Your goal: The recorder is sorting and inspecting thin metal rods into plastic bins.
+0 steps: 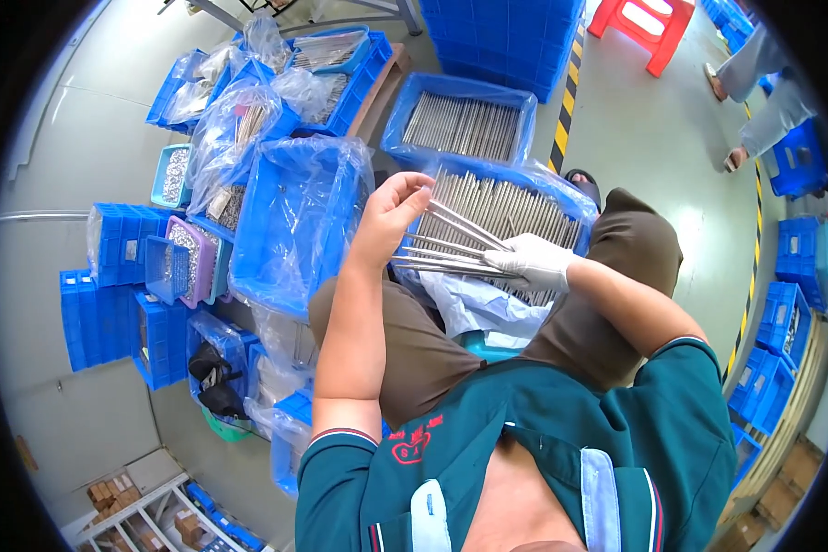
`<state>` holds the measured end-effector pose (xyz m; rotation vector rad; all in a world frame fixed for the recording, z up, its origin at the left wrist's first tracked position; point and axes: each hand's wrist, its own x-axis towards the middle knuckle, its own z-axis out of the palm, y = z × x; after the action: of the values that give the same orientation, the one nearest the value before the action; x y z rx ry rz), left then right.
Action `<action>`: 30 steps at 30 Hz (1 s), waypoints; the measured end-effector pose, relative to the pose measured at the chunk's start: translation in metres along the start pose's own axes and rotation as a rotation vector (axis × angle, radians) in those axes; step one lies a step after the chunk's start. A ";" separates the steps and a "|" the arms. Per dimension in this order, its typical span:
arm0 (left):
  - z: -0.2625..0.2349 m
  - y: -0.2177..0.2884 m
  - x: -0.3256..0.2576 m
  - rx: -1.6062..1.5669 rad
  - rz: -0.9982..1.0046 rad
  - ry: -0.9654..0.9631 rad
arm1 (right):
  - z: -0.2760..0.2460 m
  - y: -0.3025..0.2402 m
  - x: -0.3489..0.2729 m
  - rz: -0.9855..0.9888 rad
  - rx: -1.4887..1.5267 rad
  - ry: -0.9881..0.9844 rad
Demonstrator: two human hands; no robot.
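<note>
My right hand (pixel 538 261), in a white glove, is closed round a small bundle of thin shiny metal rods (pixel 462 232), which fan out to the left. My bare left hand (pixel 397 213) is at the far ends of the upper rods, its thumb and fingers curled together at a tip. Just beneath both hands stands a blue crate (pixel 575 207) lined with clear plastic, filled with similar rods (pixel 515 210) lying side by side. Pale blue-white sheeting (pixel 478 308) lies over its near edge, between my knees.
Beyond it is another lined crate of rods (pixel 460 127). To the left stands a blue crate (pixel 290 221) lined with plastic, with small bins of shiny parts (pixel 189 258) past it. Stacked blue crates (pixel 501 41) rise ahead. A red stool (pixel 644 28) and a person's legs (pixel 759 92) are at far right.
</note>
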<state>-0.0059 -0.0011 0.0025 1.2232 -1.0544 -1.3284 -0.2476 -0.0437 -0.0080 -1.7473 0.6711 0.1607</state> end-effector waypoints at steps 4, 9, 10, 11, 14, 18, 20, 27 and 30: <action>-0.023 -0.001 0.003 0.010 0.136 0.178 | 0.005 0.007 0.007 0.029 0.137 -0.026; -0.067 -0.005 0.014 -0.351 0.211 0.469 | 0.010 0.073 0.035 -0.685 -0.441 0.260; -0.085 -0.009 0.006 -0.392 0.198 0.567 | 0.007 0.058 0.042 -0.163 0.246 0.101; -0.090 -0.006 0.006 -0.450 0.225 0.604 | -0.001 0.042 0.040 0.408 0.894 -0.053; -0.100 -0.013 0.008 -0.571 0.185 0.700 | -0.027 0.071 0.072 0.450 1.344 -0.100; -0.094 -0.012 0.007 -0.608 0.155 0.700 | -0.074 0.101 0.155 0.352 1.495 0.199; -0.093 -0.013 0.006 -0.653 0.130 0.686 | -0.098 0.134 0.197 0.416 1.612 0.229; -0.096 -0.010 0.006 -0.716 0.085 0.718 | -0.125 0.222 0.291 0.565 1.513 0.551; -0.099 -0.007 0.006 -0.698 0.053 0.724 | -0.130 0.250 0.315 0.512 1.632 0.578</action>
<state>0.0914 -0.0037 -0.0159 0.9855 -0.0802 -0.9505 -0.1472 -0.3089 -0.3219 0.0015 1.1601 -0.4681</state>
